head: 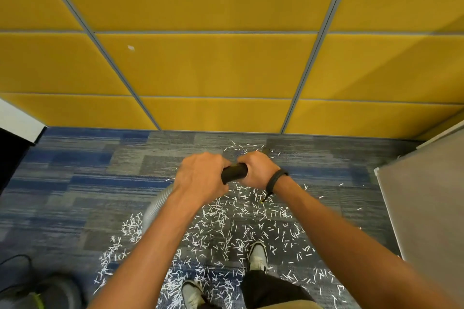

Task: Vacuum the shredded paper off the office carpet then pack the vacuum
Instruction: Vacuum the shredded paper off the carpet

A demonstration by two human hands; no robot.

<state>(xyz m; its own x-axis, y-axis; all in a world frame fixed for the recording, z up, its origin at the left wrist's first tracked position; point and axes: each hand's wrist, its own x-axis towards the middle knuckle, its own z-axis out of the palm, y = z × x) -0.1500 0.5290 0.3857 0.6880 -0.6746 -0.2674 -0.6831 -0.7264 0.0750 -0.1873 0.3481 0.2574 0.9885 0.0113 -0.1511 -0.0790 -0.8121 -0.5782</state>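
Two shoes (258, 256) are standing on blue-grey carpet (75, 170) amid white shredded paper (226, 221). A vacuum body (50, 291) is sitting at lower left. Above the paper, the left hand (198, 175) and right hand (256, 170) are both curling fingers round a black tube (234, 172), its grey hose (157, 206) trailing left. Yellow wall panels (213, 65) are rising beyond.
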